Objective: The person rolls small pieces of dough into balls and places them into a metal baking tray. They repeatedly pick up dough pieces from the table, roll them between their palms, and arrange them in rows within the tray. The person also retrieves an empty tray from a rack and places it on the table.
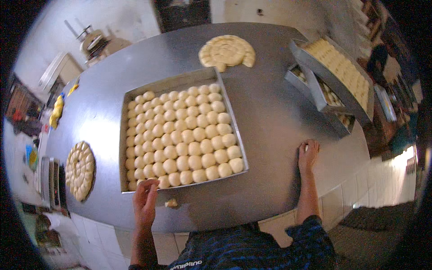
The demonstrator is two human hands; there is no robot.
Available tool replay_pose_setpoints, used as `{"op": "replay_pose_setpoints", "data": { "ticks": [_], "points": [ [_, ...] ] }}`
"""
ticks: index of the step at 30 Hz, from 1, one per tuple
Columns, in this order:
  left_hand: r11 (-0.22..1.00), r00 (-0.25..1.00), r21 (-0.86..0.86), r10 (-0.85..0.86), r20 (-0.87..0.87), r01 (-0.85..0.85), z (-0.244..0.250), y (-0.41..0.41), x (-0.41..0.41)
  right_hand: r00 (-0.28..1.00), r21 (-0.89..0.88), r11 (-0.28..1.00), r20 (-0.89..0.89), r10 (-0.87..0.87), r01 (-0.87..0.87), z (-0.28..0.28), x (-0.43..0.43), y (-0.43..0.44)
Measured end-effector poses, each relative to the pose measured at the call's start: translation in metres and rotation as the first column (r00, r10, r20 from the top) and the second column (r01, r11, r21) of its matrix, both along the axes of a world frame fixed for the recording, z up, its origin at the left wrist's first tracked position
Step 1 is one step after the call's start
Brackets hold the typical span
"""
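Rows of pale dough balls (182, 135) fill most of a square metal baking tray (233, 111) on the steel table. My left hand (145, 199) is at the tray's near left corner, its fingers bent over the near rim beside the closest row; whether they grip a ball cannot be told. A small dough scrap (171, 203) lies on the table just right of that hand. My right hand (308, 155) rests on the table well to the right of the tray, fingers curled, with a small pale bit showing at them; what it is cannot be told.
Stacked metal trays (327, 67) stand at the right, the top one full of dough pieces. A segmented dough round (227, 50) lies behind the tray, another (80, 170) at the left. A yellow bag (56, 111) is on the left edge of the steel table (266, 101).
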State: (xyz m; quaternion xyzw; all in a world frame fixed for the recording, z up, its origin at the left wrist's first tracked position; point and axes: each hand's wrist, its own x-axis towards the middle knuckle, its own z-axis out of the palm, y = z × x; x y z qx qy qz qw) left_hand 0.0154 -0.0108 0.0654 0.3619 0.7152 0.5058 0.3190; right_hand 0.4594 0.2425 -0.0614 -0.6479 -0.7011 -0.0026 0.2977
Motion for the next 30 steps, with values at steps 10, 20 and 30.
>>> {"op": "replay_pose_setpoints", "data": {
  "ticks": [10,20,30],
  "points": [
    [0.959,0.944,0.112,0.278,-0.178,-0.261,-0.026,-0.090,-0.091,0.775,-0.519,0.847,-0.580,-0.250,-0.116,0.068,-0.015,-0.028],
    [0.967,0.716,0.181,-0.002,-0.698,0.179,-0.018,-0.002,-0.047,0.598,0.400,0.852,-0.607,0.523,-0.339,0.179,-0.388,0.094],
    [0.998,0.560,-0.040,-0.004,-0.829,-0.051,-0.045,0.050,-0.016,0.809,0.164,0.902,-0.400,0.431,-0.399,0.120,-0.309,0.184]
  ]
}}
